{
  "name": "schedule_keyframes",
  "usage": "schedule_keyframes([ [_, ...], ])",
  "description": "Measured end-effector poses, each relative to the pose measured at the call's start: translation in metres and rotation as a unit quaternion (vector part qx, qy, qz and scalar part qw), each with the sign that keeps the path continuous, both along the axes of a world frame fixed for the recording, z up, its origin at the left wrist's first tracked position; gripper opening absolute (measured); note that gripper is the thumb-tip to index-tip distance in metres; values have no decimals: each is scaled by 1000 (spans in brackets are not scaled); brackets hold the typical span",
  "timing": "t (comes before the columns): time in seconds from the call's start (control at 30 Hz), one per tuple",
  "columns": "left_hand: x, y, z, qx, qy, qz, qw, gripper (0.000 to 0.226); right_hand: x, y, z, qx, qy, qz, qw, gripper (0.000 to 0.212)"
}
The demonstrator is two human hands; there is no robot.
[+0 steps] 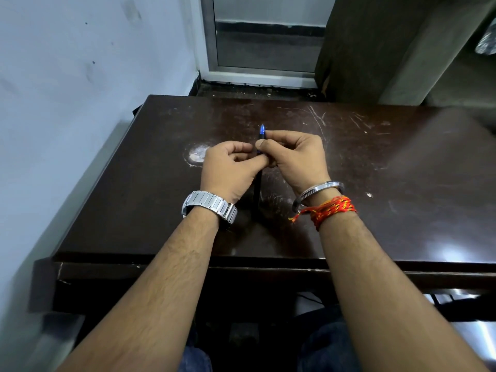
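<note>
A slim pen with a blue tip and dark barrel is held above the middle of the dark brown table, its tip pointing away from me. My right hand pinches it near the tip between thumb and fingers. My left hand is curled beside it, fingers meeting the barrel where the two hands touch. The lower barrel runs down between my wrists. A metal watch sits on my left wrist; a steel bangle and red threads are on my right.
A pale worn patch marks the tabletop left of my hands, and scratches run across the far right part. A white wall borders the table's left side. A glass door and a brown cabinet stand beyond the far edge.
</note>
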State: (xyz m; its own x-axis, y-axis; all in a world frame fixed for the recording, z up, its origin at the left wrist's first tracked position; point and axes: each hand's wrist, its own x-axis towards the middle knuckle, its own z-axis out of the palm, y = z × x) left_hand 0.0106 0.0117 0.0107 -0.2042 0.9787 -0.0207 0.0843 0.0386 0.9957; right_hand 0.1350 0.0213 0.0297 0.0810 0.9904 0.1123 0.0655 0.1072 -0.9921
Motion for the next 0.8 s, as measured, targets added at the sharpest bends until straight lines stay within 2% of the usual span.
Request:
schedule_keyframes([
  [0.1,1,-2,3,-6,8,-7,1000,21,-1,-1,0,-1,11,9,1000,16],
  [0.23,-2,-5,4,20,55,11,998,28,0,0,-1,7,-12,-9,1000,14],
  [0.33,2,-6,8,1,61,1,998,11,-1,0,-1,5,-10,-4,1000,11],
  [0.43,2,-8,9,0,106,-7,994,11,-2,-1,0,1,-6,-3,1000,11],
  [0.47,2,-8,9,1,106,-8,994,9,-2,-1,0,1,-9,-9,1000,11],
  [0.6,0,-8,8,-2,98,15,995,28,-2,-1,0,2,-17,-16,1000,11],
  [0.7,2,-8,10,-6,83,-1,997,12,-3,-2,0,-4,-10,-5,1000,10],
  [0.8,3,-9,10,-6,97,-24,995,8,-4,-1,0,-12,-8,-9,1000,10],
])
